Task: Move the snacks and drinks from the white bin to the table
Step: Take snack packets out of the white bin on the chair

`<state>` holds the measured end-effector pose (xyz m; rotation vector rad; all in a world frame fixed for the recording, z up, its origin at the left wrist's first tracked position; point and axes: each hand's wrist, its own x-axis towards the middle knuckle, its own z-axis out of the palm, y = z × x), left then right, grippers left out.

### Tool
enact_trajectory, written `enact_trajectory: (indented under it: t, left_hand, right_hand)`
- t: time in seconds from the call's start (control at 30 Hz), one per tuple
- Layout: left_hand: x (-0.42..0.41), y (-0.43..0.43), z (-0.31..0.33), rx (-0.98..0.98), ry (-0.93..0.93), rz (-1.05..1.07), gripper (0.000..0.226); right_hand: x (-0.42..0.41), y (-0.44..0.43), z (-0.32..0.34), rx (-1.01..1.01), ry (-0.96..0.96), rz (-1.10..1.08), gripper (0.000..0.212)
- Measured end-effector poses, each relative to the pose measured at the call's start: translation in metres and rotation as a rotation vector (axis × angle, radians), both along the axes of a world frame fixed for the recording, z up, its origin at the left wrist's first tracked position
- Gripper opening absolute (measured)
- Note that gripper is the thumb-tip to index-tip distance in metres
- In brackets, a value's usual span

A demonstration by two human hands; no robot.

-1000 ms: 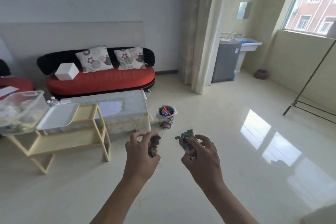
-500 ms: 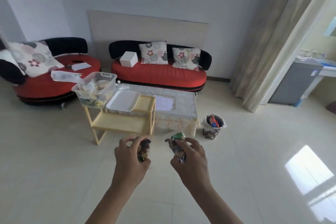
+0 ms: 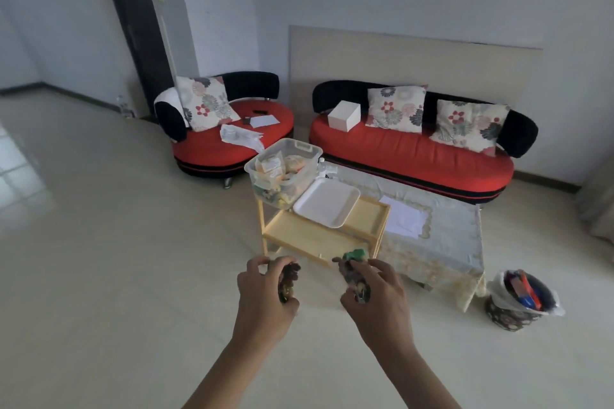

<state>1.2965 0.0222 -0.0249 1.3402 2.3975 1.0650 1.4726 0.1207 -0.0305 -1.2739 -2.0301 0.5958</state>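
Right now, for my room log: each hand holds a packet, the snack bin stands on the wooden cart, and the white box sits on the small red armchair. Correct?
No: the head view shows the white box on the long red sofa, not the armchair. The rest is right: left hand holds a dark packet, right hand a green-topped packet, and the snack bin stands on the wooden cart.

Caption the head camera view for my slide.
Left hand grips a dark packet, right hand a green-topped packet, facing the bin and table.
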Motion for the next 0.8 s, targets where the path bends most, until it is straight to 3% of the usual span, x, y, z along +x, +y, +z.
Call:
enact_trajectory:
  t: [0.47,0.8]
  left_hand:
    - [-0.089,0.210,0.001,-0.120,0.052,-0.014,0.066]
    - [-0.125,0.349,-0.056,-0.154,-0.007,-0.094,0.066]
  right_hand:
    - [-0.092,0.213,-0.030,-0.075,0.060,0.000,0.056]
    - [-0.112,0.329,-0.064,-0.145,-0.011,-0.105,0.053]
